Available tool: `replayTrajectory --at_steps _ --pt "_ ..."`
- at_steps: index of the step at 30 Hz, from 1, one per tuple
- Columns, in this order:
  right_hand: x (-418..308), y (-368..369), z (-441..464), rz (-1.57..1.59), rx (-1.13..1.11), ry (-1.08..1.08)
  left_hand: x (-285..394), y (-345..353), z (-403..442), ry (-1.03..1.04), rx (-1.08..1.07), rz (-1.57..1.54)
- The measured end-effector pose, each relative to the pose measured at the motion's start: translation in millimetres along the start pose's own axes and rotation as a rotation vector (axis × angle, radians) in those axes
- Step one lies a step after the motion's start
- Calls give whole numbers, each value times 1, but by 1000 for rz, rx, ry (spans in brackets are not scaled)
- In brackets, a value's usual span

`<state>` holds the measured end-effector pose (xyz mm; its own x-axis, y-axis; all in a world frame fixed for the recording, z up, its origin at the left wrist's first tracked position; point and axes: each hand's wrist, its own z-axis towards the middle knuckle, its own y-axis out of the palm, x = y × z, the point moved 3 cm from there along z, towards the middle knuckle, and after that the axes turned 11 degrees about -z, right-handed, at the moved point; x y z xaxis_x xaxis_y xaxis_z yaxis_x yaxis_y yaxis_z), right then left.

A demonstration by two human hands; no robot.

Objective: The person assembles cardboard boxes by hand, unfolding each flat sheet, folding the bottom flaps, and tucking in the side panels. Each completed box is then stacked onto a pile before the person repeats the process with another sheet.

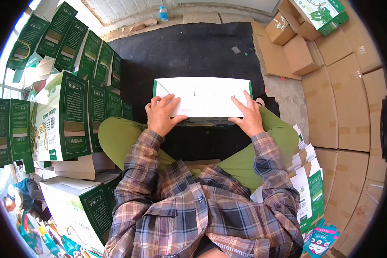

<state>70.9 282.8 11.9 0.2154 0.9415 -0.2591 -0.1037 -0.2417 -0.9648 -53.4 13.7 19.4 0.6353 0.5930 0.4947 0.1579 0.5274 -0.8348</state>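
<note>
A box with a white top face point(204, 96) and green edges stands between my legs on the black mat point(193, 47). My left hand point(162, 114) rests on its near left corner, fingers spread over the white face and thumb along the near edge. On the near right part, my right hand point(248, 114) lies the same way, its fingers spread on the white face. Slots show in the white face. The side facing me is dark green and mostly hidden.
Green and white boxes point(75, 116) are stacked at the left. Brown cartons point(320, 107) line the right side. Flattened white and green boxes point(316, 193) lie by my right knee. A blue bottle point(164, 13) stands beyond the mat. Another person point(23, 193) is at the lower left.
</note>
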Motion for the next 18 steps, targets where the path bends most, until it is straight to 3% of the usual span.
replayTrajectory --at_steps 12,18 --pt "2 9 -6 -98 43 -95 -8 10 -2 4 -173 80" --pt "-1 6 -10 -110 1 -92 -8 10 -4 9 -150 75"
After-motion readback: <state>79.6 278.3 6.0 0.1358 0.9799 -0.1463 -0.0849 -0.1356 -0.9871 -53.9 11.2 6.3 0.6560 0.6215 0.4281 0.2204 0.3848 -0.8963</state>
